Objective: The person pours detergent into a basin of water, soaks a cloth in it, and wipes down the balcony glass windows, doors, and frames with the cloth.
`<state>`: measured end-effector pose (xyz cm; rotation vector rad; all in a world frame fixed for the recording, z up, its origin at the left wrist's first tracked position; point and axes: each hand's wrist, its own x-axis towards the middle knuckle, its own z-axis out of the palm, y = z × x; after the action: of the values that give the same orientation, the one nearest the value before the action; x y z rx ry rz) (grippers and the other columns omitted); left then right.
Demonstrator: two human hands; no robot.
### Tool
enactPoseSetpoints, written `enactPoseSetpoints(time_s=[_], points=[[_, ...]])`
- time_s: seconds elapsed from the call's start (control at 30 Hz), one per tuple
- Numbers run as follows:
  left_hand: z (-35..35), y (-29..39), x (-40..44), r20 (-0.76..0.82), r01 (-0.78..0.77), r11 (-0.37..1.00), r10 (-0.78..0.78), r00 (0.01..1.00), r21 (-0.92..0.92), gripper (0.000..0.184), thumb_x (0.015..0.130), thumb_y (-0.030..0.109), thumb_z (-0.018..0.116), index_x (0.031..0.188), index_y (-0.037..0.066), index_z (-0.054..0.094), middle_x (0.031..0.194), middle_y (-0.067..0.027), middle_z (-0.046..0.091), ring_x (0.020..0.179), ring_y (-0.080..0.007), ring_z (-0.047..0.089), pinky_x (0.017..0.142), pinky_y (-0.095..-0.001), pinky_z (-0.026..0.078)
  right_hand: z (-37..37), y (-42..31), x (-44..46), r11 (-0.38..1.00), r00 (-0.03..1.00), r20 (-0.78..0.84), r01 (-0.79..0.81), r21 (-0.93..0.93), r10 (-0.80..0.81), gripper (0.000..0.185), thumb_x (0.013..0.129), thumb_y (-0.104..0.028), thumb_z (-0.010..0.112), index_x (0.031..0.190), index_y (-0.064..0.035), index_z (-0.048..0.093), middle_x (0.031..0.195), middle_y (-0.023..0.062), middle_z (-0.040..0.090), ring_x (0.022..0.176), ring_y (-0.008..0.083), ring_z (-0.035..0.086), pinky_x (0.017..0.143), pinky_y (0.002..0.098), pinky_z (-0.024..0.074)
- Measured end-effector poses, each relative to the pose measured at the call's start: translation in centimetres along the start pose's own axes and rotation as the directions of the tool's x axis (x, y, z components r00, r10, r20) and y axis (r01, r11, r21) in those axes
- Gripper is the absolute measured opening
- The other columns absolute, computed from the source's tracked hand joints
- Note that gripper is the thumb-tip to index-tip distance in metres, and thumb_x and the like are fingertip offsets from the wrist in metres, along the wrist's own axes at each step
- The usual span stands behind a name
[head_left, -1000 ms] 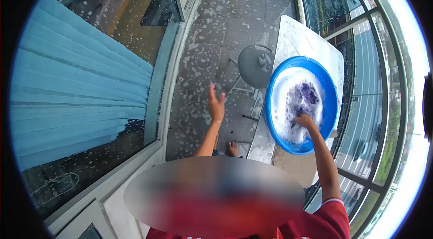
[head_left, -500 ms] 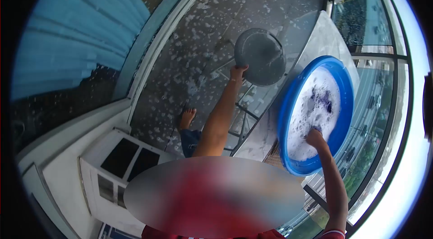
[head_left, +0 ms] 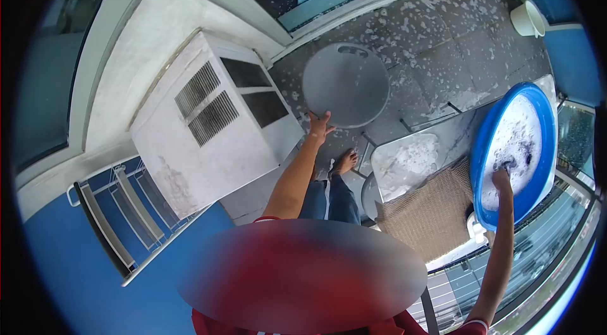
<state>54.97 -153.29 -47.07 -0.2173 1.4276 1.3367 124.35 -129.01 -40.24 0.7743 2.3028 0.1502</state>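
Note:
My left hand [head_left: 320, 127] grips the lower edge of a round grey basin-like piece [head_left: 346, 85] with a handle slot at its far edge. Whether it is a basin or a flat lid I cannot tell. At the right, my right hand [head_left: 501, 178] reaches into a large blue basin [head_left: 478, 173] of white suds [head_left: 520, 121]. Its fingers are partly sunk in foam and closed around a dark, wet cloth [head_left: 508, 165]. More dark cloth shows through the foam.
The blue basin stands on a table beside a brown woven mat [head_left: 430, 208] and a patch of foam [head_left: 408, 161]. A white air-conditioner unit [head_left: 208, 120] is at left, a drying rack [head_left: 136, 215] below it. Suds spot the tiled floor [head_left: 442, 50]; a white bucket [head_left: 527, 18] stands far right.
The view has turned toward the left. My left hand has moved the grey piece away from the table, toward the air-conditioner unit. My right hand stays in the suds.

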Motion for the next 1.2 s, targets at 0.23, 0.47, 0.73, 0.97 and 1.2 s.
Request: enactPoseSetpoints(time_s=[0.23, 0.47, 0.73, 0.97, 1.2], points=[[-8.1, -5.4, -5.0, -0.018, 0.044, 0.997, -0.043, 0.999, 0.068, 0.079, 0.073, 0.029, 0.072, 0.131, 0.019, 0.018, 0.132, -0.0098, 0.031, 0.122, -0.0299, 0.033, 0.087, -0.0549, 0.042, -12.3, -4.0, -1.8, 0.302, 0.931, 0.167, -0.269, 0.915, 0.324, 0.024, 0.075, -0.021, 0.050, 0.076, -0.0011, 0.064, 0.073, 0.0090, 0.060, 0.067, 0.0180, 0.055, 0.061, 0.0357, 0.0442], [-10.2, -5.9, -5.5, -0.099, 0.139, 0.945, -0.115, 0.988, 0.296, 0.084, 0.071, 0.039, 0.070, 0.131, 0.010, 0.018, 0.128, -0.0143, 0.035, 0.113, -0.0298, 0.042, 0.084, -0.0479, 0.046, -16.8, -4.1, -2.8, -0.221, 0.931, 0.229, -0.169, 0.961, 0.284, 0.038, 0.088, -0.024, 0.047, 0.116, 0.0009, 0.053, 0.109, 0.0039, 0.056, 0.096, 0.0153, 0.050, 0.089, 0.0267, 0.0379], [-5.8, 13.6, -19.6, 0.599, -0.302, 0.791, -0.101, 0.794, 0.532, 0.045, 0.085, 0.030, 0.058, 0.121, 0.005, 0.049, 0.108, -0.0056, 0.060, 0.098, -0.0121, 0.053, 0.083, -0.0271, 0.039, -26.1, -8.5, 2.2, 0.477, 0.430, -0.237, -0.626, 0.617, 0.871, 0.033, 0.081, -0.020, 0.041, 0.090, 0.0016, 0.065, 0.090, 0.0237, 0.062, 0.088, 0.0323, 0.061, 0.081, 0.0401, 0.0460], [-2.4, 41.0, -24.0, 0.579, -0.783, 0.189, 0.576, 0.577, 0.593, 0.034, 0.085, 0.013, 0.056, 0.118, 0.008, 0.052, 0.117, -0.0043, 0.054, 0.106, -0.0137, 0.049, 0.083, -0.0248, 0.038, -34.4, -8.2, -0.9, -0.286, -0.082, 0.274, -0.259, 0.923, 0.958, 0.071, 0.074, -0.058, 0.054, 0.102, 0.0073, 0.055, 0.096, 0.0290, 0.057, 0.090, 0.0395, 0.054, 0.077, 0.0443, 0.0419], [7.1, 55.3, -26.5, 0.845, -0.135, -0.841, 0.533, -0.045, 0.524, 0.053, 0.083, 0.018, 0.057, 0.132, 0.019, 0.038, 0.138, -0.0044, 0.031, 0.128, -0.0326, 0.026, 0.102, -0.0478, 0.023, -26.3, -8.2, 6.8, 0.413, 0.667, 0.083, -0.549, 0.726, 0.740, 0.091, 0.071, -0.045, 0.054, 0.141, -0.0144, 0.006, 0.138, 0.0228, 0.021, 0.128, 0.0331, 0.019, 0.101, 0.0494, 0.0212]])
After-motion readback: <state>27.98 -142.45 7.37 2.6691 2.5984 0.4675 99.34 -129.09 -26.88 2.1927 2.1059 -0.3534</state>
